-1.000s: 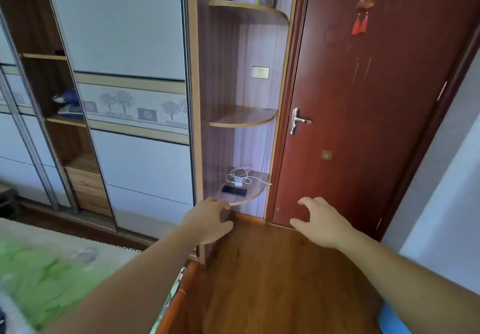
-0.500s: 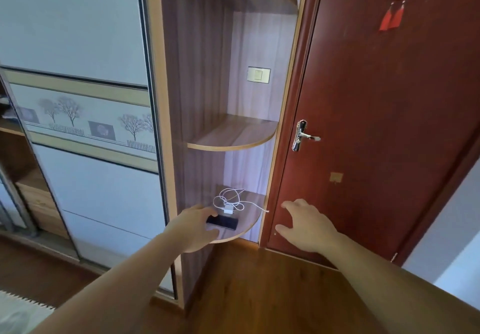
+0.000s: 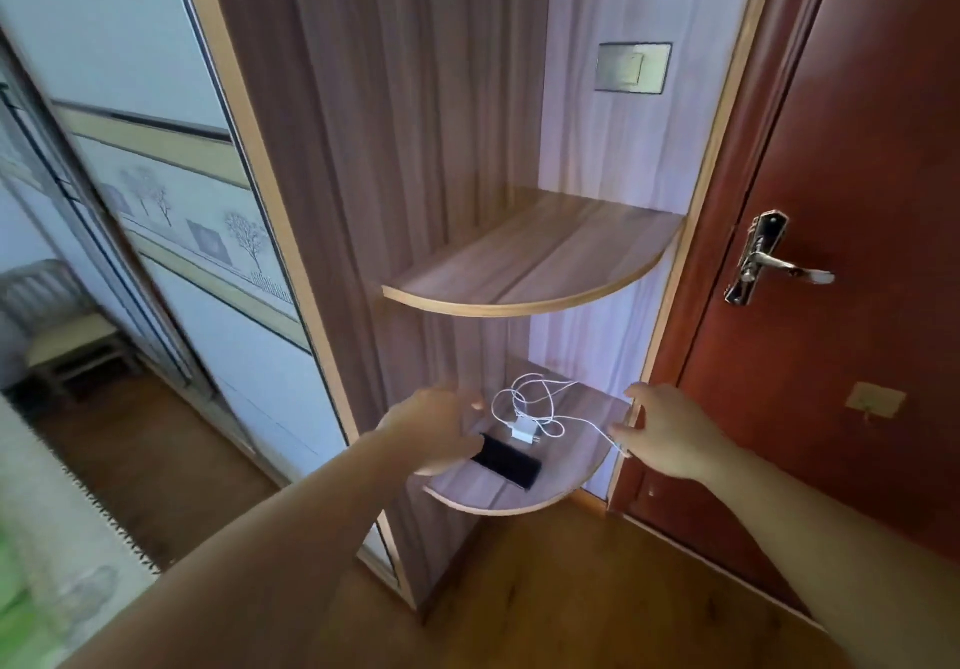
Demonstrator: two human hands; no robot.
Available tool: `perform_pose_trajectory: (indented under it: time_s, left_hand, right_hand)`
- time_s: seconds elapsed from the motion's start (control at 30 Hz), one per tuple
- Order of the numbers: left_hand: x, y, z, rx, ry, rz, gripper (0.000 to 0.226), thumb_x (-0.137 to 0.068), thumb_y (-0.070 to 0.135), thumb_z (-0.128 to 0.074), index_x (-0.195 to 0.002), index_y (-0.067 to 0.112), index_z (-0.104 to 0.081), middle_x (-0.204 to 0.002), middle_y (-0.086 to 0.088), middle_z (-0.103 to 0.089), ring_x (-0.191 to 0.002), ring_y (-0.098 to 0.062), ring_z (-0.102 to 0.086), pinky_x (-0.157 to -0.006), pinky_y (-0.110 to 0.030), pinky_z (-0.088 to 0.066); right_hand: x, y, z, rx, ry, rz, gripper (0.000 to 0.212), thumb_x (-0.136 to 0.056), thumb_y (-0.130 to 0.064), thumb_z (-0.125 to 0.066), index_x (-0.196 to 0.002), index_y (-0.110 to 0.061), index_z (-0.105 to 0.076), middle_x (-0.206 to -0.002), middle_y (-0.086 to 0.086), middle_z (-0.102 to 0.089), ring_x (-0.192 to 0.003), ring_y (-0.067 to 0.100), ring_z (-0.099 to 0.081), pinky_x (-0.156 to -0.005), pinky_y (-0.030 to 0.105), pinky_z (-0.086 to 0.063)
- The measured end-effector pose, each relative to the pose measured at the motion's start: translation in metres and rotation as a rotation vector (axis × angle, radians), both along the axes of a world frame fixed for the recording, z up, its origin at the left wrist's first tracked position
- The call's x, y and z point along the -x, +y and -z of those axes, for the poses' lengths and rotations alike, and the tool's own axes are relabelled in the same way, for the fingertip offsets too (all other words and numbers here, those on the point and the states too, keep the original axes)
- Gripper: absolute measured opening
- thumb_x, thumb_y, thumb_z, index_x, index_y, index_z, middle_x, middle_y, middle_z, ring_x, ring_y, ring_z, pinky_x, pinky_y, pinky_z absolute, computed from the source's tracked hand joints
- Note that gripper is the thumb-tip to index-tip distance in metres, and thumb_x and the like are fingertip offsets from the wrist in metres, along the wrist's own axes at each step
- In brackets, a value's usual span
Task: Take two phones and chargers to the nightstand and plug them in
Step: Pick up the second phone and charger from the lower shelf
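Both hands loose & wide, holding nothing; left hand reaches in from lower left, forearm bare, palm down, fingers gently curved above the left end of the phone, thumb tip right at that end, can't tell if it touches; right hand comes from lower right, fingers spread, thumb & forefinger close to the far end of the cord at the shelf's right edge, contact unclear.

Lower shelf is a quarter-round board, pale streaky wood grain w/ a light edge strip; upper shelf same shape & finish, set in a corner of matching panels; beside it a glossy red-brown door w/ a shiny metal handle; warm wood floor below.

Phone is a slim black slab, screen dark, lying flat & diagonal near the front of the lower shelf; just behind it sits a small white charger, its thin white cord looped in loose coils toward the back, one strand trailing right.
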State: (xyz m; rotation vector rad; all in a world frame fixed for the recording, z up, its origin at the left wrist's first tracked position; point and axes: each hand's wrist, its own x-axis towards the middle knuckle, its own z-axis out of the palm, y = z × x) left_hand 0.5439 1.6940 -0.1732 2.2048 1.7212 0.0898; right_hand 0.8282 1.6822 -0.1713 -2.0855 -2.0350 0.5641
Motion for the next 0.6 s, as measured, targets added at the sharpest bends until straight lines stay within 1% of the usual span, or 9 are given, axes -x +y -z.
perform_pose_trajectory:
  time_s: [0.13,0.17,0.23,0.3,0.37,0.4,0.47,0.53,0.6]
  left_hand:
    - [-0.013,0.025,0.016,0.067,0.037,-0.038,0.05,-0.084,0.04,-0.054,-0.134,0.034,-0.049,-0.133,0.001,-0.055,-0.116,-0.025,-0.053,-0.094,-0.043,-0.049]
    - [-0.014,0.03,0.022,0.082,0.039,-0.05,0.051,-0.085,0.039,-0.054,-0.135,0.033,-0.048,-0.136,0.002,-0.053,-0.118,-0.024,-0.053,-0.095,-0.042,-0.048]
    - [-0.016,0.042,0.034,0.112,0.035,-0.068,0.052,-0.086,0.039,-0.055,-0.137,0.032,-0.047,-0.141,0.003,-0.05,-0.122,-0.023,-0.051,-0.097,-0.039,-0.046]
    - [-0.015,0.056,0.045,0.15,0.04,-0.072,0.053,-0.087,0.038,-0.055,-0.138,0.031,-0.047,-0.143,0.002,-0.051,-0.124,-0.023,-0.051,-0.098,-0.037,-0.045]
    - [-0.013,0.073,0.058,0.157,0.028,-0.074,0.052,-0.087,0.039,-0.056,-0.138,0.031,-0.047,-0.143,0.002,-0.051,-0.125,-0.022,-0.05,-0.1,-0.037,-0.044]
    - [-0.013,0.082,0.064,0.159,0.021,-0.071,0.053,-0.087,0.041,-0.057,-0.138,0.031,-0.047,-0.144,0.002,-0.05,-0.127,-0.022,-0.049,-0.102,-0.038,-0.043]
    - [-0.013,0.102,0.075,0.159,-0.004,-0.051,0.052,-0.087,0.042,-0.058,-0.138,0.032,-0.048,-0.143,0.003,-0.049,-0.126,-0.021,-0.049,-0.103,-0.04,-0.043]
    - [-0.014,0.12,0.09,0.184,-0.036,-0.052,0.052,-0.087,0.042,-0.059,-0.137,0.032,-0.048,-0.138,0.002,-0.051,-0.123,-0.021,-0.049,-0.101,-0.04,-0.044]
    - [-0.015,0.131,0.103,0.198,-0.045,-0.042,0.051,-0.088,0.042,-0.059,-0.137,0.031,-0.048,-0.132,0.002,-0.053,-0.121,-0.021,-0.05,-0.1,-0.042,-0.044]
  right_hand:
    - [-0.012,0.042,0.025,0.063,0.049,-0.049,0.058,-0.084,-0.048,-0.059,-0.129,-0.012,-0.052,-0.101,0.01,-0.059,-0.08,0.021,-0.052,-0.056,0.025,-0.035]
    - [-0.012,0.051,0.032,0.066,0.056,-0.059,0.057,-0.084,-0.046,-0.059,-0.128,-0.011,-0.053,-0.099,0.011,-0.059,-0.078,0.021,-0.052,-0.055,0.026,-0.034]
    - [-0.013,0.064,0.041,0.062,0.051,-0.081,0.053,-0.085,-0.043,-0.06,-0.126,-0.01,-0.055,-0.11,0.016,-0.064,-0.087,0.028,-0.061,-0.063,0.026,-0.038]
    - [-0.012,0.076,0.047,0.074,0.041,-0.106,0.053,-0.087,-0.04,-0.06,-0.129,-0.008,-0.053,-0.115,0.02,-0.064,-0.096,0.032,-0.063,-0.06,0.026,-0.04]
    - [-0.013,0.09,0.05,0.082,0.023,-0.114,0.054,-0.087,-0.038,-0.061,-0.13,-0.006,-0.052,-0.103,0.018,-0.065,-0.084,0.026,-0.059,-0.053,0.018,-0.034]
    - [-0.014,0.097,0.051,0.081,0.008,-0.108,0.054,-0.087,-0.038,-0.061,-0.13,-0.006,-0.052,-0.099,0.013,-0.064,-0.082,0.023,-0.058,-0.055,0.02,-0.038]
    - [-0.016,0.112,0.054,0.113,0.0,-0.078,0.058,-0.087,-0.04,-0.061,-0.135,-0.009,-0.049,-0.113,0.014,-0.062,-0.091,0.025,-0.063,-0.075,0.03,-0.051]
    - [-0.018,0.127,0.061,0.126,-0.044,-0.064,0.063,-0.087,-0.044,-0.061,-0.139,-0.013,-0.045,-0.129,0.017,-0.054,-0.107,0.027,-0.06,-0.09,0.034,-0.048]
    - [-0.02,0.143,0.072,0.121,-0.1,-0.069,0.064,-0.087,-0.046,-0.061,-0.139,-0.013,-0.045,-0.133,0.017,-0.051,-0.119,0.029,-0.053,-0.097,0.036,-0.045]
